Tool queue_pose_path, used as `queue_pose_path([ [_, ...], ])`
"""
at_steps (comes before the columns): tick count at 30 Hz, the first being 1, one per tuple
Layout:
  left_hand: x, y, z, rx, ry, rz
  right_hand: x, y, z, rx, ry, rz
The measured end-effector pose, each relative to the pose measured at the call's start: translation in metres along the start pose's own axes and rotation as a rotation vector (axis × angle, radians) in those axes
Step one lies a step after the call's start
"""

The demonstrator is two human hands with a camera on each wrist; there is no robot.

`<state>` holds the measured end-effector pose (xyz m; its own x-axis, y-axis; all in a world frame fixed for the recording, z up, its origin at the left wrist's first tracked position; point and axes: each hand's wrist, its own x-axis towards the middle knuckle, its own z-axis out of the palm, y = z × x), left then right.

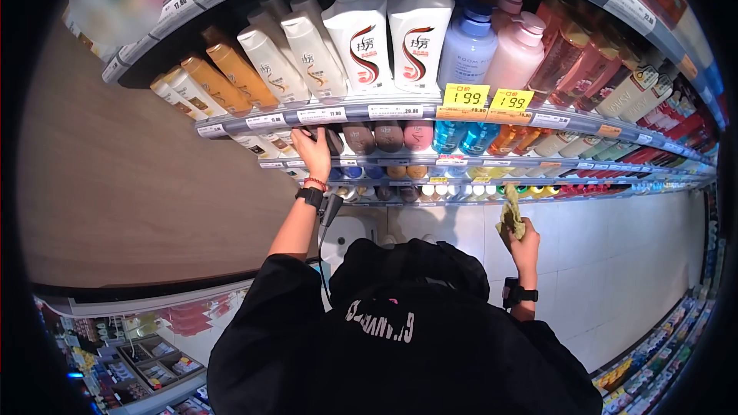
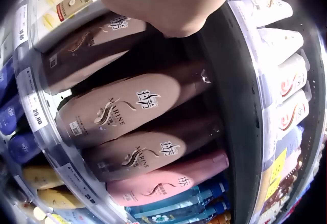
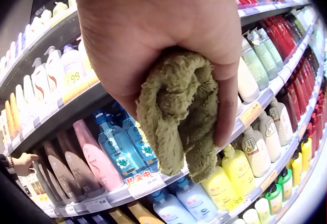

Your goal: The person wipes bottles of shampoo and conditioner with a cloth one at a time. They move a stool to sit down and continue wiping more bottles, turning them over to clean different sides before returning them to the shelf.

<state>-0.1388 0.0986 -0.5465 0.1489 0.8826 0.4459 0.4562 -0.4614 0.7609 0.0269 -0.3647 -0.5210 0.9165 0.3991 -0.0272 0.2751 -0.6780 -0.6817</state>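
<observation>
My left hand reaches into the second shelf below the large white pump bottles. In the left wrist view that hand is over the cap end of a brown bottle; its fingertips are hidden, so its grip is unclear. Beside that bottle, across a dark gap, lie two more brown bottles and a pink one. My right hand holds a crumpled olive-green cloth away from the shelves. In the right wrist view, thumb and fingers curl round the cloth.
A price rail runs above the left hand. Blue bottles stand right of the pink one. Lower shelves hold several small bottles. A cable hangs by the left wrist. White floor tiles lie below the right hand.
</observation>
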Motion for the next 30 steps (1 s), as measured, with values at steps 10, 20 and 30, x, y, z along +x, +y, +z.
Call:
queue_pose_path([
  [10, -0.005, 0.009, 0.015, 0.267, 0.118, 0.04, -0.008, -0.026, -0.018, -0.101, -0.345, -0.204],
  [20, -0.026, -0.005, -0.016, -0.393, 0.041, -0.008, 0.006, -0.114, -0.079, -0.144, -0.001, -0.561],
  [30, -0.044, 0.092, -0.13, -0.608, -0.006, 0.063, -0.002, -0.17, -0.08, -0.074, 0.04, -1.148],
])
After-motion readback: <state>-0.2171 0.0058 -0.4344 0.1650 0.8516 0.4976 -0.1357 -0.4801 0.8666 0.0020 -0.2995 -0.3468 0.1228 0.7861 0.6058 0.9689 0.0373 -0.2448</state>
